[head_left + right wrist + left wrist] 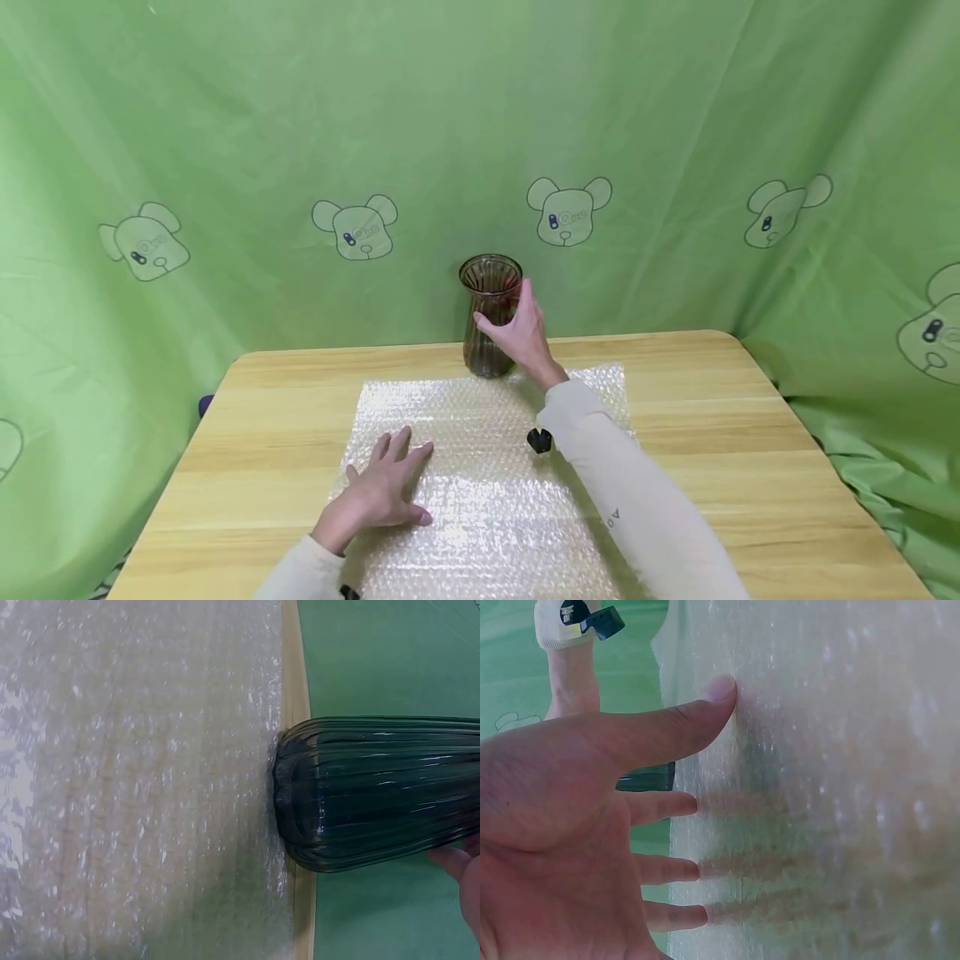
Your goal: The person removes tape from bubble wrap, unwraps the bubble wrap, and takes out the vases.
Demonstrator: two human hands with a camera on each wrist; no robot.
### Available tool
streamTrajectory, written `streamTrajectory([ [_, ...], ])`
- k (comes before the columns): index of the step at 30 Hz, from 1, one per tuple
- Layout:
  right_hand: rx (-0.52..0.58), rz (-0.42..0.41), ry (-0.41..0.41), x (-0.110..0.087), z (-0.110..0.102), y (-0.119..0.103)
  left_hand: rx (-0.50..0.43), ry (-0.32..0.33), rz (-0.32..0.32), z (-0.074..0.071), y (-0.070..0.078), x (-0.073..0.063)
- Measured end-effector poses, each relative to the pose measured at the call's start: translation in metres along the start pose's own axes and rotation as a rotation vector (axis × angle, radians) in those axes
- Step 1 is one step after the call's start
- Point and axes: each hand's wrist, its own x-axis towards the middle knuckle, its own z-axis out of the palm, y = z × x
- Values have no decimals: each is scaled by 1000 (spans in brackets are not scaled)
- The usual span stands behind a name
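A dark, ribbed glass vase [487,346] with a flared rim stands upright at the back of the table, by the far edge of a bubble wrap sheet [487,517]. My right hand [522,332] holds the vase from the right just below its rim, thumb across the front; the other fingers are largely hidden. In the right wrist view, the vase's base [300,795] meets the edge of the wrap. On the left part of the sheet rests my left hand [382,487], its fingers spread. The left wrist view shows its thumb [682,727] and fingertips at the wrap's surface.
The wooden table [720,417] extends on both sides of the wrap and has rounded far corners. Behind and beside it hangs a green curtain [450,108] with printed bear heads. A dark wrist device [538,440] sits at my right sleeve.
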Motion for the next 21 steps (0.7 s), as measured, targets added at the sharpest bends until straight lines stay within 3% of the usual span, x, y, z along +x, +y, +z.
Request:
streamTrajectory([
  [6, -5, 15, -9, 2, 3, -1, -17, -3, 7, -5, -3, 0],
  [10, -39, 20, -93, -1, -1, 0, -52, 22, 36, -10, -10, 0],
  [15, -90, 56, -241, -12, -20, 3, -19, 121, 82, -25, -29, 6],
  [21, -207, 47, -351, -31, -52, 12, -26, 285, 107, -42, -59, 20],
])
